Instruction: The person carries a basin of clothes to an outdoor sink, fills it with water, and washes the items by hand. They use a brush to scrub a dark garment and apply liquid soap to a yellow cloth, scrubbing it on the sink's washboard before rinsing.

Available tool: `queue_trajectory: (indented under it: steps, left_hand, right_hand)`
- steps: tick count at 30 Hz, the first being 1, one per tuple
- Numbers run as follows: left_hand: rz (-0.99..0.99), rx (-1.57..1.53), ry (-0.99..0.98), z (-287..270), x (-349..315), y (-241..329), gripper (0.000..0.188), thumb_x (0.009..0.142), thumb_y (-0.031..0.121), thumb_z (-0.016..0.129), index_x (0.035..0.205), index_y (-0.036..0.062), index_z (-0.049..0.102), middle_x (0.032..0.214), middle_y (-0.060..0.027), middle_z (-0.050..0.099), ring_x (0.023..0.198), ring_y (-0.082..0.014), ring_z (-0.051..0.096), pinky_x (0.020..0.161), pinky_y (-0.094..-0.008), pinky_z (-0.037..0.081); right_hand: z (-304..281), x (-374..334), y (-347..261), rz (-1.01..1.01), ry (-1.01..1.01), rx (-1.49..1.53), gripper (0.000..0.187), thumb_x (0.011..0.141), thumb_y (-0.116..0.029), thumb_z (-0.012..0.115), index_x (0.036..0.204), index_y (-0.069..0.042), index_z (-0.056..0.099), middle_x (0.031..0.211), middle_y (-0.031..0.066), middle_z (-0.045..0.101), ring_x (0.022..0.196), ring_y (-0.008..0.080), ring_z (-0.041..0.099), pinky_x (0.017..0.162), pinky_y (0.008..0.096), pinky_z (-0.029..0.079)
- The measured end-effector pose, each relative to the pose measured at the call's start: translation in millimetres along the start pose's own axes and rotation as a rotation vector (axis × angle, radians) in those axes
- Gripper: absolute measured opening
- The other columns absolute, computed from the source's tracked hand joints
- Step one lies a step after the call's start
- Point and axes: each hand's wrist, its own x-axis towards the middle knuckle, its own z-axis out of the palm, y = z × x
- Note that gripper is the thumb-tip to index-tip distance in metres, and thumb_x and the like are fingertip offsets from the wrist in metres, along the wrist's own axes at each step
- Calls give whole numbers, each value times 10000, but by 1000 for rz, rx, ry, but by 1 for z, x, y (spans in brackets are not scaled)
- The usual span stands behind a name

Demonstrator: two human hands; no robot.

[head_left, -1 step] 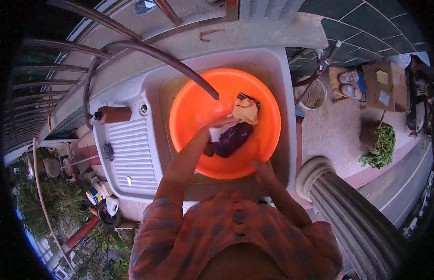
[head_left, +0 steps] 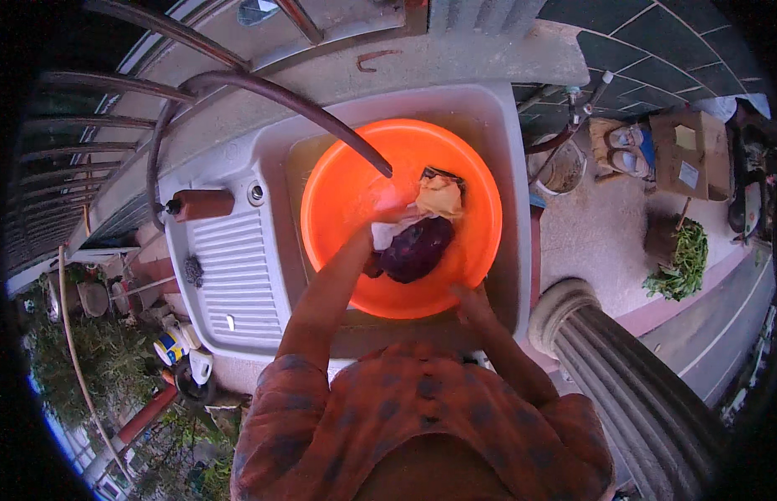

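An orange basin [head_left: 321,179] stands in the grey sink [head_left: 509,150], with water and wet cloths inside. My left hand [head_left: 391,220] reaches into it, at a white cloth [head_left: 383,237] beside a bunched dark purple cloth [head_left: 417,250]. Motion blurs its fingers, so their grip cannot be made out. A yellow cloth with a dark edge [head_left: 439,197] lies farther back, to the right. My right hand [head_left: 472,307] is closed over the basin's near right rim, fingertips on the inner side. Above the basin hangs the end of a dark hose [head_left: 321,117].
Left of the sink basin is a ribbed washboard [head_left: 238,267] with a scouring pad [head_left: 194,271] and a reddish-brown bottle [head_left: 203,205]. A fluted column [head_left: 622,376] stands near right. Beyond are a bucket [head_left: 564,167], a cardboard box [head_left: 689,154] and a leafy plant [head_left: 685,263].
My left hand has shifted slightly left and its fingers are more blurred. The purple cloth looks rounder and fuller. The basin has moved very slightly left and away; my right hand stays at the rim.
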Motion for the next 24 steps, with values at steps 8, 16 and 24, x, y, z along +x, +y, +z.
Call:
queue_trajectory:
  steps: [8,16,24]
  left_hand:
    - [64,1360,730,23,-29,52,528,806,333,532,1271,126,390,1084,-161,532,1090,-341,471,875,-419,398]
    - [261,1806,695,57,-26,17,625,764,486,536,1303,253,323,1346,-94,259,1227,-387,242,825,-649,320]
    - [168,852,366,20,7,22,565,839,496,454,1127,11,483,948,-213,585,971,-313,537,854,-368,403]
  right_hand:
    - [-31,-6,16,-118,-36,44,492,763,-14,594,1211,-44,394,1152,75,491,1057,191,477,906,325,397]
    - [-11,-25,-7,35,54,25,531,738,4,610,1220,-66,397,1145,70,490,1054,210,484,900,335,413]
    - [-29,-11,27,-53,-15,101,549,732,-4,611,1227,-76,385,1145,70,488,1056,217,478,898,351,412]
